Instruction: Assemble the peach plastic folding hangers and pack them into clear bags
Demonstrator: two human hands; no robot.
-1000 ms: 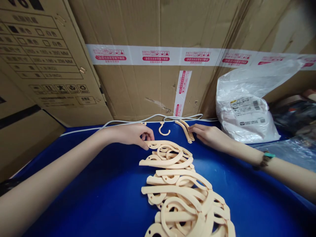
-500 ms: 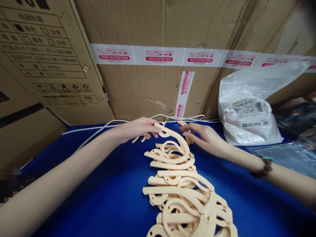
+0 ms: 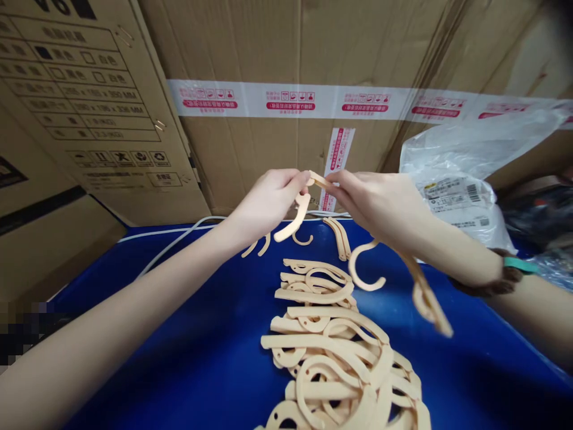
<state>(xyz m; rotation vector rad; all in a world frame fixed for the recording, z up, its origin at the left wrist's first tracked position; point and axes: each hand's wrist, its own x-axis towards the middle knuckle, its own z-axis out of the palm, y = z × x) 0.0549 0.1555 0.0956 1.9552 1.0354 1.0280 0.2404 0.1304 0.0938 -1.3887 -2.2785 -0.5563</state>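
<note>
Both hands are raised above the blue table (image 3: 188, 334) and pinch one cream plastic hanger piece (image 3: 423, 292) between them. My left hand (image 3: 268, 203) grips its short curved end, which hangs down toward the table. My right hand (image 3: 380, 206) holds the other part, from which a hook and a long arm dangle below my wrist. A pile of the same cream hanger pieces (image 3: 331, 352) lies on the table below the hands.
A few loose hook parts (image 3: 338, 236) lie near the table's far edge, beside a white cable (image 3: 170, 245). Taped cardboard boxes (image 3: 268, 101) wall off the back and left. A white plastic bag with a label (image 3: 452, 179) sits at the right.
Both hands have lifted a hanger piece off the top of the pile and raised it in front of the boxes; before, they were low at the table's far edge.
</note>
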